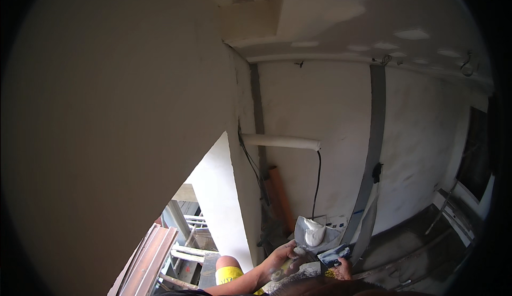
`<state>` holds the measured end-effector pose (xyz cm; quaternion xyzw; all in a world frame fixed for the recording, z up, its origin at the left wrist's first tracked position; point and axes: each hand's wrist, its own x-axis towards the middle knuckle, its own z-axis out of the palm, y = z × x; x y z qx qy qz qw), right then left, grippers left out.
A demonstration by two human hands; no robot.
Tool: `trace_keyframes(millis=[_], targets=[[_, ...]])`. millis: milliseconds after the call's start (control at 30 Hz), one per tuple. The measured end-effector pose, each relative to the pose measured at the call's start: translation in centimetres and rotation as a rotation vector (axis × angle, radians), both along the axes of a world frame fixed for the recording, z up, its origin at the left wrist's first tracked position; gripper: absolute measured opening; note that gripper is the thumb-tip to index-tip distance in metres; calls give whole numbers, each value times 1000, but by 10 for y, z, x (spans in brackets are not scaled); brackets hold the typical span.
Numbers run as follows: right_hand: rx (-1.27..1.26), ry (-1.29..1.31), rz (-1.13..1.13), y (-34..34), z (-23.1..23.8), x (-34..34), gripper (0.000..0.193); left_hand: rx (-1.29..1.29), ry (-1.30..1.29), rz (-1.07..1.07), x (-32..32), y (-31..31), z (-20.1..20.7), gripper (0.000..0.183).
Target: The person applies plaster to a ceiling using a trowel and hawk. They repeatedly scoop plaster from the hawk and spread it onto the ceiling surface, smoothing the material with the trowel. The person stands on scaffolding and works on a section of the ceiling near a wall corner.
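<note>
My left hand (pixel 282 254) comes in from the lower edge, with its fingers closed round the handle of a broad grey plastering blade (pixel 301 229). A thick heap of white putty (pixel 314 234) lies on that blade. Close by on the right, my right hand (pixel 343 269) grips a smaller putty knife (pixel 334 254), its dark blade smeared with white. The two tools are near each other but appear apart. Part of the right hand's grip is hidden behind its tool.
A big plain wall (pixel 122 109) fills the left. Ahead, a wrapped pipe (pixel 282 141) juts out with a black cable (pixel 318 184) hanging from it. Orange pipes (pixel 280 197) lean in the corner. Below left are scaffold bars (pixel 186 254). Patched ceiling (pixel 341 13) spreads above.
</note>
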<state>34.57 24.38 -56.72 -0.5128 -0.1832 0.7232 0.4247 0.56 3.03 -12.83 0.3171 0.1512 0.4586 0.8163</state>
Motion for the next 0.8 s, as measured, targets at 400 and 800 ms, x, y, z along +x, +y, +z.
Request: trace_keyframes(millis=[400,800], targets=[[299,52,-235,-49,95,-21,32,95,-93,-29,0,-2,-1,53],[194,88,-223,-43,92,-23,26,89,-248,-80,3,-10,2,54]])
